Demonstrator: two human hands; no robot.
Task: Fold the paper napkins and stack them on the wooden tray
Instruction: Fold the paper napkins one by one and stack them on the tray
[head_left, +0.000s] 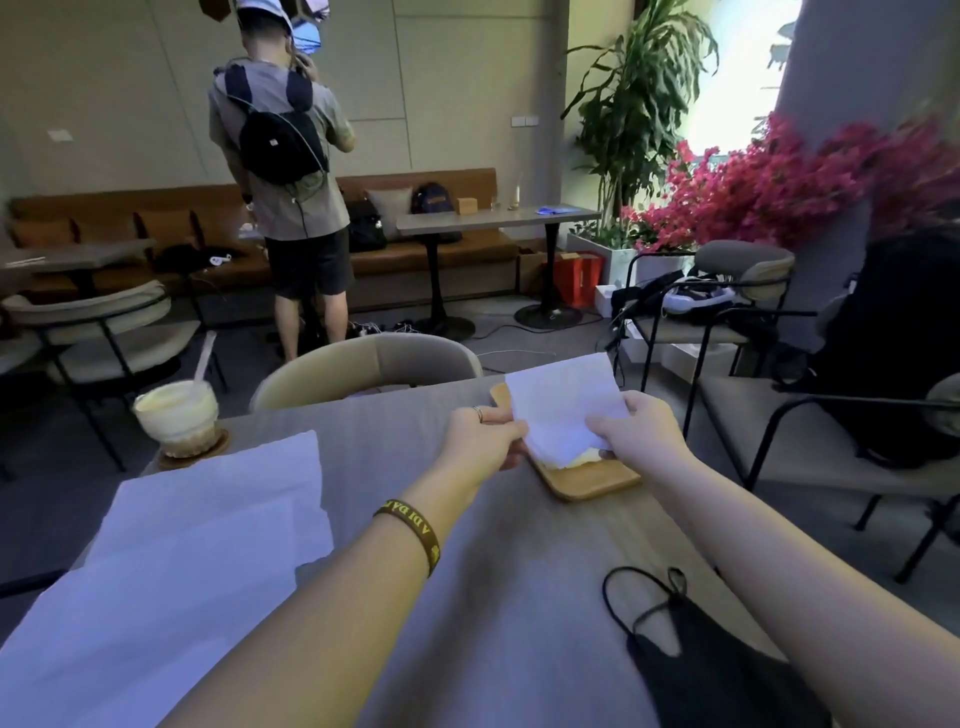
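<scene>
Grey table (498, 597) is carrying unfolded napkins (171, 561) lying overlapped at left, count unclear; one black face mask (717, 670), partly cut off; one wooden tray (592, 480), largely hidden; one iced drink (179, 418). Left hand (480, 439) and right hand (641, 428) are each pinching one folded napkin (563, 410) above the tray.

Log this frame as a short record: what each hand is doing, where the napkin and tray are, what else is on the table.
left hand: grip on the left edge of the folded napkin
right hand: grip on the napkin's right edge
napkin position: held over the wooden tray, lower end at or near it
tray: far right of the table
unfolded napkins: near left
other items: iced drink far left, black face mask near right
</scene>
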